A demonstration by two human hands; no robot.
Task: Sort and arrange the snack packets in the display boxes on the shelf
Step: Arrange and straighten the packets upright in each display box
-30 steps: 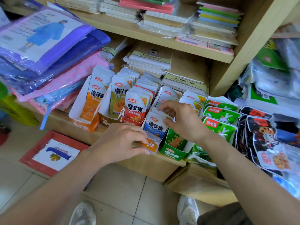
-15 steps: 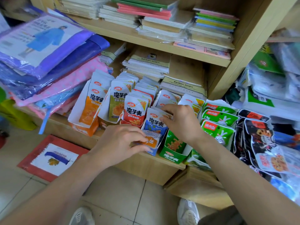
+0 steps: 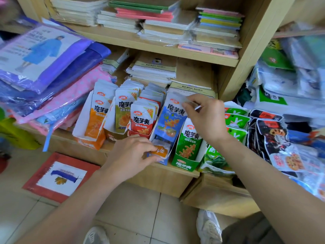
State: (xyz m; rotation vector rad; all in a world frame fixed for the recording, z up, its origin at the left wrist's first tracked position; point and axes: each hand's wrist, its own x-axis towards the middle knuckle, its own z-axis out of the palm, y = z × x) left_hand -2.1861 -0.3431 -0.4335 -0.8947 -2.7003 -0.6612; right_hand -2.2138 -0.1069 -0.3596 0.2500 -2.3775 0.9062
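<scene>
Fingers (image 3: 188, 103) of the right hand (image 3: 205, 118) are clamped in a pinch on the top edge of a blue snack packet (image 3: 168, 120). They hold it upright with a slight lean, its lower end down between the walls of the blue display box (image 3: 162, 152). The left hand (image 3: 133, 154) grips that box's low front wall, fingers curled over the rim and thumb pressed to the front face. The box sits at the front edge of the wooden shelf (image 3: 175, 178).

Just beside it, on the person's right, a green display box (image 3: 186, 164) holds a green packet (image 3: 190, 138) standing upright. On the other side three more boxes stand in a row, packed with red packets (image 3: 142, 120), olive packets (image 3: 125, 110) and orange packets (image 3: 98, 118), all facing forward. Flat green pouches (image 3: 235, 118) lie past the right wrist, and dark printed pouches (image 3: 274, 134) spill over the neighbouring unit.

Bagged raincoats (image 3: 44, 50) in purple, blue and pink are piled at the shelf's left end. Stacks of notebooks (image 3: 158, 16) fill the shelf above, with more behind the snack boxes. On the tiled floor (image 3: 140, 217) below, a red-bordered card (image 3: 58, 176) lies flat, and a white shoe (image 3: 208, 226) shows at the bottom of the scene.
</scene>
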